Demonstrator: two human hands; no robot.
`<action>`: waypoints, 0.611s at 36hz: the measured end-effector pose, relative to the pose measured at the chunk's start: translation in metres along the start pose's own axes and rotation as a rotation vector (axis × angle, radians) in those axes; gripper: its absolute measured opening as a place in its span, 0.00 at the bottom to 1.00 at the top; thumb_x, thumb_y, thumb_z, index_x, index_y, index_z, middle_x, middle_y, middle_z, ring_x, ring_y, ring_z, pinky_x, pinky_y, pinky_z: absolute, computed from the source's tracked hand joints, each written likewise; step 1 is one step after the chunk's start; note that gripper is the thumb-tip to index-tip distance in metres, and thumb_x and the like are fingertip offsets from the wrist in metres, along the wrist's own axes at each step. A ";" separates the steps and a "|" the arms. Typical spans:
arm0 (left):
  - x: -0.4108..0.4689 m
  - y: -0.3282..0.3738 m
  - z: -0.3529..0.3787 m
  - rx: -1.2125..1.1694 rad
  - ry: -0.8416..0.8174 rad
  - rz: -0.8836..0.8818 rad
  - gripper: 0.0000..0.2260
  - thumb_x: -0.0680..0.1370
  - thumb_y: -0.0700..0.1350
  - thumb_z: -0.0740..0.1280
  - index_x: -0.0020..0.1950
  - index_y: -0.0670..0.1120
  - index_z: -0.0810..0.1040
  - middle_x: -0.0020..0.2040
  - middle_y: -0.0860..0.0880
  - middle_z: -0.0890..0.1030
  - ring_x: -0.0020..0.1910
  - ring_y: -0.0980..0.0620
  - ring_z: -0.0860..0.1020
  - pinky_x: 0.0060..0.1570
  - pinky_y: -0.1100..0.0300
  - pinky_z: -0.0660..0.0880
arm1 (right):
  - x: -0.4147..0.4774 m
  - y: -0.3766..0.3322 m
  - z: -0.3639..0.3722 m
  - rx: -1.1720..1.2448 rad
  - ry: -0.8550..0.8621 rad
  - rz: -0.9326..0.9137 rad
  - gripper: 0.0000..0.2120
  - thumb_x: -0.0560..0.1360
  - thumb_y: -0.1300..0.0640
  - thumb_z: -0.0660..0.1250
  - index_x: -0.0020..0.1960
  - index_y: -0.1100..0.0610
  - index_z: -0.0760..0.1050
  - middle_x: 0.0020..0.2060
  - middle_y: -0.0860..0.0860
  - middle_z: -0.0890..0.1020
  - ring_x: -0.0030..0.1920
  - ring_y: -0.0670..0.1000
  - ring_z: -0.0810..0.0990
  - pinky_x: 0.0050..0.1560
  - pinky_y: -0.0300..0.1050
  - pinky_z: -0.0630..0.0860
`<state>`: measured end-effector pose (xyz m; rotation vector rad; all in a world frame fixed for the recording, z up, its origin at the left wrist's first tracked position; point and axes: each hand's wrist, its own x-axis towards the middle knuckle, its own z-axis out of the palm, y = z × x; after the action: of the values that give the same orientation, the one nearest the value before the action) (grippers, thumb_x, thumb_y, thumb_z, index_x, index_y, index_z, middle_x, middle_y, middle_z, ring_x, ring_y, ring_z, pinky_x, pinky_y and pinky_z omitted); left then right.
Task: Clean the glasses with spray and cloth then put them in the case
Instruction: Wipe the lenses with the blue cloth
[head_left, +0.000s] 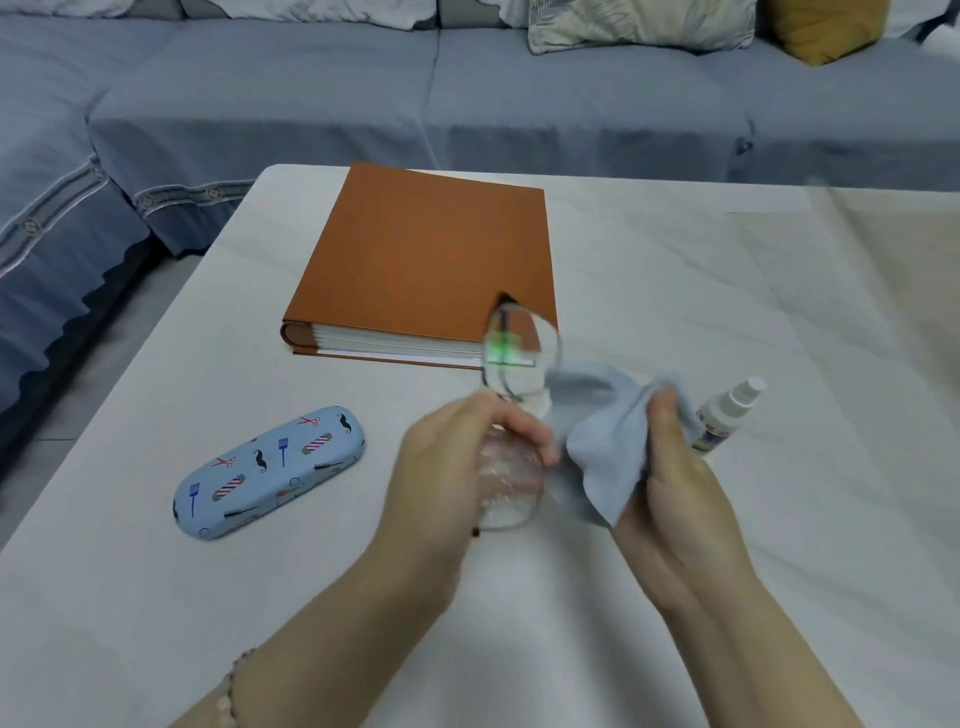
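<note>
Closest to the person, two bare arms reach out over the desk (675, 270). The left hand (457, 467) is closed around the glasses (514, 415), pinching them near the middle so they stand on end, one lens near and one lens far. I think they are held up like that so each lens can be rubbed without touching the desk. The picture is blurry there, so I cannot tell just where the fingers press. The right hand (675, 478) is closed on a light blue cloth (602, 436), which bunches up right beside the far lens, touching or nearly touching it. It looks like the wiping step is going on.

Just past the right hand, at about 2 o'clock from it, the little spray bottle (727, 415) stands upright, near enough to grab again. At 9 o'clock from the left hand lies the case (267, 470), blue with tiny combs and moustaches on it. It is shut, so it must be opened before the glasses go in.

Farther back, at 12 o'clock, a thick orange book (426, 260) lies flat. The desk is white and smooth, with a pale sheet over its right part.

Beyond the desk is a big blue sofa (311, 93) with pillows (639, 21) on top.
</note>
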<state>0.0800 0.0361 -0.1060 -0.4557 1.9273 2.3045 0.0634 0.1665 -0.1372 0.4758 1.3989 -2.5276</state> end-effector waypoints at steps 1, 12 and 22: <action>0.002 0.003 -0.002 0.016 0.032 0.019 0.16 0.74 0.44 0.59 0.29 0.48 0.80 0.34 0.53 0.82 0.35 0.54 0.78 0.36 0.56 0.74 | -0.001 -0.001 -0.007 -0.068 -0.035 -0.007 0.22 0.67 0.41 0.60 0.47 0.57 0.78 0.39 0.54 0.83 0.40 0.53 0.81 0.38 0.46 0.79; 0.003 -0.004 0.010 -0.102 -0.107 -0.017 0.15 0.75 0.51 0.59 0.44 0.49 0.85 0.44 0.49 0.84 0.43 0.50 0.81 0.44 0.55 0.76 | -0.025 -0.010 0.009 -0.519 -0.343 0.064 0.34 0.69 0.33 0.53 0.39 0.62 0.81 0.33 0.63 0.84 0.40 0.63 0.84 0.50 0.60 0.79; 0.002 -0.017 0.007 -0.084 -0.167 -0.026 0.15 0.73 0.52 0.58 0.49 0.53 0.83 0.51 0.52 0.85 0.52 0.57 0.81 0.51 0.62 0.75 | -0.020 -0.005 0.026 -0.559 -0.130 0.099 0.21 0.73 0.44 0.62 0.33 0.60 0.78 0.30 0.63 0.78 0.31 0.53 0.78 0.35 0.45 0.74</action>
<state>0.0814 0.0464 -0.1213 -0.2834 1.7444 2.3318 0.0756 0.1474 -0.1127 0.2587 1.8735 -1.9269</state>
